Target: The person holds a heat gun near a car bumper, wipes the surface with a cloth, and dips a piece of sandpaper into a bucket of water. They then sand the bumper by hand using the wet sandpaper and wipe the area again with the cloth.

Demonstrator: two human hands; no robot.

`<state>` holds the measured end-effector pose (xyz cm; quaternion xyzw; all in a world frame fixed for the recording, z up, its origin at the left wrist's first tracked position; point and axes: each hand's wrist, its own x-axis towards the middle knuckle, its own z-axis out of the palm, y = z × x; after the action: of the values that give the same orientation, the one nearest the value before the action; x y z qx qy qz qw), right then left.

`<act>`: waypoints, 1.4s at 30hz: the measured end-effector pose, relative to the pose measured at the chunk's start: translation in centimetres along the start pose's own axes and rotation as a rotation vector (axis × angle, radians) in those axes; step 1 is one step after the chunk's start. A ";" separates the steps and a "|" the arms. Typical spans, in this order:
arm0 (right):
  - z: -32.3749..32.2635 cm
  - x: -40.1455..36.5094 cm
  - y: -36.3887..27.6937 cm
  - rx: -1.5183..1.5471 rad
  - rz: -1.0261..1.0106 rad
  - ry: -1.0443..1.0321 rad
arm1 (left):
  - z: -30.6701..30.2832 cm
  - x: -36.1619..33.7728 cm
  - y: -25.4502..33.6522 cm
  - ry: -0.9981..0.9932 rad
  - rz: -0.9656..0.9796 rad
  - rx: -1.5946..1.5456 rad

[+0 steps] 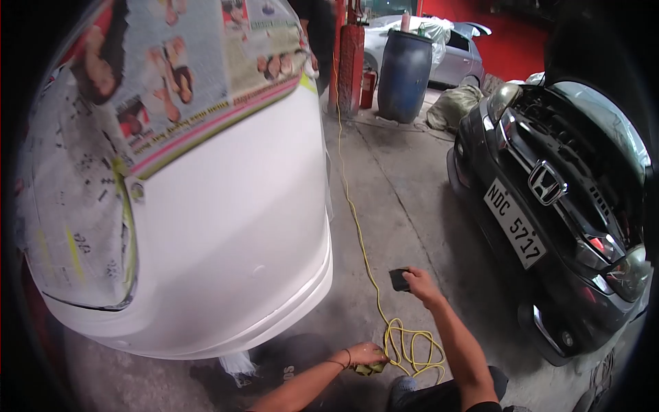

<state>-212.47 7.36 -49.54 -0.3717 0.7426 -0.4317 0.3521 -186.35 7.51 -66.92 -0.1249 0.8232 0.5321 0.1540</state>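
A small dark flat pad (399, 280) is gripped in my right hand (417, 283), held out over the concrete floor between the two cars. Lower down, my left hand (368, 353) is closed on a crumpled olive-yellow cloth (371, 369), beside the loops of a yellow cord (412, 347). To the left of both hands stands a car's smooth white body panel (240, 199), apart from them. Newspaper masking (185, 75) covers its upper part, and printed paper (82, 226) covers the area at its left side.
A dark Honda (549, 185) with its hood raised stands on the right. The yellow cord runs along the floor toward a red post (349, 69). Farther back are a blue drum (405, 75), a filled sack (455, 108), a silver car (467, 58) and a person in dark clothes (320, 34).
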 end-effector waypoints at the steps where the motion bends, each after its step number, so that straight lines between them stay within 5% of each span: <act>1: -1.7 -1.1 -2.0 -0.001 0.021 -0.013 | 1.5 1.6 -2.3 0.073 0.035 -0.046; 3: -3.9 -4.0 -5.0 0.023 -0.010 -0.008 | -0.5 -0.6 2.3 0.068 -0.218 -0.489; 6: -4.4 -7.2 -5.4 0.129 -0.066 -0.004 | -1.3 -4.5 8.7 0.264 -0.133 -0.660; 10: -3.4 -10.2 -7.7 0.217 -0.222 -0.067 | -4.6 -6.4 13.8 0.253 -0.143 -1.056; 13: -2.9 -10.4 -8.9 0.070 -0.385 -0.184 | -8.4 -6.1 12.0 -0.025 0.238 -1.603; 19: -3.0 -13.7 -11.1 -0.100 -0.697 -0.207 | -12.0 -6.3 15.6 0.345 0.223 -1.385; 21: -4.0 -12.8 -9.8 -0.148 -0.714 -0.220 | -12.4 -5.7 16.9 0.258 0.198 -1.458; 25: -5.1 -11.9 -10.4 -0.106 -0.627 -0.372 | -13.0 -5.2 18.8 0.233 0.122 -1.348; 27: -4.7 -11.3 -9.6 0.001 -0.552 -0.320 | -12.0 -3.2 15.9 0.289 0.244 -1.403; 31: -3.0 -10.8 -9.2 0.388 -0.113 0.026 | -11.1 -2.7 14.7 0.679 0.201 -1.509; 34: -2.1 -10.1 -7.4 0.605 0.203 -0.025 | -11.1 -2.3 15.2 0.937 0.182 -1.573; 42: -0.7 -8.8 -6.0 0.351 0.101 0.107 | -9.6 -2.0 16.2 0.696 0.168 -1.421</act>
<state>-207.41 13.02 -42.08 -0.2432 0.6912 -0.5556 0.3930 -191.66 5.35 -48.87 -0.2899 0.2942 0.8701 -0.2689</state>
